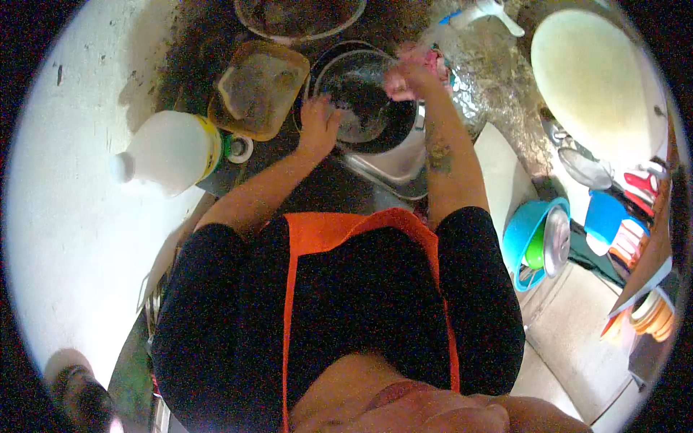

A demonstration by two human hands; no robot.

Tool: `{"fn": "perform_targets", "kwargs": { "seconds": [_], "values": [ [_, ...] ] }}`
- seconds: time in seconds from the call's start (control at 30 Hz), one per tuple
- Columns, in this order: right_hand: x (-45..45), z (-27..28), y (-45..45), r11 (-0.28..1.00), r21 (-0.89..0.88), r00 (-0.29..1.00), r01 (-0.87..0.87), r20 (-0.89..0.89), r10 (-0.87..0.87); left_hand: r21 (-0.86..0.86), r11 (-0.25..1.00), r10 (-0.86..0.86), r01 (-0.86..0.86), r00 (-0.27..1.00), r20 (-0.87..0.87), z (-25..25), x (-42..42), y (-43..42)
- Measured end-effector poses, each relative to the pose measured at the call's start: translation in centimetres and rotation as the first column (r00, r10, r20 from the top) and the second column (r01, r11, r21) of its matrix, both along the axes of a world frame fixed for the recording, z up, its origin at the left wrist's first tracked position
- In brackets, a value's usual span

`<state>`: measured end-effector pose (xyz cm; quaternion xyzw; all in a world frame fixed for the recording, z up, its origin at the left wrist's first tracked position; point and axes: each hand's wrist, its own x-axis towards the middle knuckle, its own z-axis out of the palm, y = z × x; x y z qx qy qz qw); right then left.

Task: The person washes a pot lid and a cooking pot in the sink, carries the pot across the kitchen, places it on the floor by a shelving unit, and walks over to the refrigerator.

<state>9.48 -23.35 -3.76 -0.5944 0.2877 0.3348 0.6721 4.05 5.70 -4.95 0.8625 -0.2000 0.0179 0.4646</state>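
Observation:
A dark round pot (pixel 361 130) with a glassy, wet-looking top rests over a metal basin (pixel 393 167) in front of the body. My left hand (pixel 320 124) lies on the pot's left rim, its fingers spread over the edge. At the right rim, my right hand (pixel 410 78) is closed round a pink cloth (pixel 434 63), which is partly hidden by the fingers and blurred. Whether the pot's top is a lid or its inside I cannot tell.
Left of the pot are a brownish square tray (pixel 278 79) and a large white jug (pixel 170 151). A round vessel (pixel 299 35) stands beyond. At right are a big oval board (pixel 588 83), a blue tub (pixel 514 234) and a ladle (pixel 583 169).

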Motion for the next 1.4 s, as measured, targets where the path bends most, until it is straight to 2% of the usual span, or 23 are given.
{"fn": "perform_targets", "kwargs": {
  "seconds": [0.03, 0.07, 0.1, 0.13, 0.17, 0.23, 0.3, 0.4, 0.43, 0.47, 0.5, 0.53, 0.6, 0.67, 0.7, 0.73, 0.8, 0.87, 0.9, 0.97, 1.1, 1.2, 1.4],
  "values": [
    [-0.5, -3.4, -1.2, 0.99, -0.142, 0.995, 0.011, -0.097, -0.025, 0.001, 1.0, 0.008, -0.008, 1.0, 0.003, -0.4, -0.3, 0.1],
    [-0.6, -7.6, -1.9, 0.899, -0.417, 0.952, 0.132, -0.199, -0.232, -0.114, 0.977, 0.132, -0.18, 0.932, -0.339, -1.9, -0.7, 0.2],
    [0.3, -7.2, -1.0, 0.903, -0.411, 0.955, 0.127, -0.197, -0.224, -0.162, 0.914, 0.185, -0.371, 0.739, -0.647, -4.1, -0.9, 0.4],
    [1.0, -6.6, 0.9, 0.862, -0.198, 0.869, 0.467, -0.078, -0.488, -0.172, 0.868, 0.234, -0.466, 0.688, -0.687, -7.7, -0.8, 0.6],
    [1.7, -6.7, 2.8, 0.683, 0.054, 0.685, 0.729, -0.036, -0.728, -0.167, 0.869, 0.238, -0.467, 0.688, -0.685, -6.3, 0.2, 0.6],
    [4.6, -7.3, 7.5, 0.598, 0.231, 0.607, 0.767, 0.04, -0.794, -0.478, 0.724, -0.21, -0.497, 0.501, -0.84, -1.3, 2.1, 0.4],
    [8.0, -7.1, 14.0, 0.621, 0.29, 0.614, 0.728, 0.128, -0.779, -0.599, 0.673, -0.392, -0.434, 0.476, -0.787, -3.9, 3.6, 0.5],
    [5.0, -9.6, 17.6, 0.646, 0.267, 0.629, 0.715, 0.159, -0.761, -0.546, 0.67, -0.431, -0.503, 0.335, -0.838, -1.7, 3.9, 0.2],
    [1.2, -9.6, 18.1, 0.871, 0.062, 0.815, 0.488, 0.324, -0.48, -0.506, 0.701, -0.337, -0.502, 0.392, -0.856, -2.8, 3.9, 0.3],
    [-2.7, -9.1, 18.5, 0.959, -0.186, 0.906, 0.212, 0.404, -0.122, -0.47, 0.725, -0.243, -0.503, 0.451, -0.859, -3.5, 4.1, 0.3],
    [-4.7, -7.9, 17.7, 0.946, -0.317, 0.916, 0.072, 0.395, 0.062, -0.471, 0.73, -0.252, -0.495, 0.446, -0.859, -3.2, 4.0, 0.0],
    [-6.8, -6.8, 16.9, 0.895, -0.442, 0.896, -0.059, 0.373, 0.242, -0.436, 0.719, -0.233, -0.542, 0.403, -0.885, -2.3, 3.5, -0.4],
    [-8.0, -1.8, 12.1, 0.716, -0.498, 0.72, -0.489, 0.232, 0.654, -0.401, 0.712, -0.224, -0.576, 0.355, -0.908, -0.3, 2.8, -1.0],
    [-7.7, -0.7, 7.9, 0.5, -0.572, 0.545, -0.65, 0.107, 0.831, -0.445, 0.831, -0.209, -0.334, 0.555, -0.805, 2.1, 2.3, -1.7],
    [-7.1, -1.1, 6.4, 0.439, -0.629, 0.529, -0.641, 0.052, 0.847, -0.445, 0.836, -0.217, -0.321, 0.552, -0.805, 3.8, 2.5, -2.1],
    [-6.1, -1.7, 5.0, 0.394, -0.681, 0.531, -0.617, 0.009, 0.847, -0.421, 0.867, -0.175, -0.267, 0.629, -0.758, 5.5, 2.9, -2.7],
    [-3.7, -3.2, 3.0, 0.386, -0.771, 0.625, -0.507, -0.02, 0.781, -0.391, 0.894, -0.13, -0.221, 0.706, -0.696, 6.2, 3.3, -3.4],
    [-1.6, -4.5, 1.6, 0.443, -0.823, 0.758, -0.355, 0.023, 0.651, -0.282, 0.959, -0.091, -0.036, 0.901, -0.425, 5.5, 3.7, -3.9],
    [-1.1, -5.4, 1.1, 0.484, -0.828, 0.822, -0.284, 0.05, 0.567, -0.278, 0.96, -0.09, -0.035, 0.902, -0.422, 5.8, 3.7, -4.0],
    [-1.4, -7.2, 0.7, 0.567, -0.806, 0.911, -0.168, 0.093, 0.402, 0.004, 0.984, -0.176, 0.178, 0.977, -0.123, 6.7, 3.9, -4.2],
    [-5.2, -9.0, 4.1, 0.718, -0.69, 0.956, -0.092, 0.142, 0.258, -0.081, 0.984, -0.157, 0.162, 0.986, 0.056, 5.9, 4.1, -5.6],
    [-6.6, -8.7, 10.3, 0.792, -0.603, 0.934, -0.101, 0.218, 0.285, -0.18, 0.98, -0.089, 0.078, 0.994, -0.055, 5.9, 4.6, -7.7],
    [-5.5, -6.5, 18.6, 0.808, -0.582, 0.873, -0.093, 0.343, 0.347, -0.121, 0.99, -0.069, 0.065, 0.997, -0.028, 5.1, 4.4, -8.7]
  ]
}}
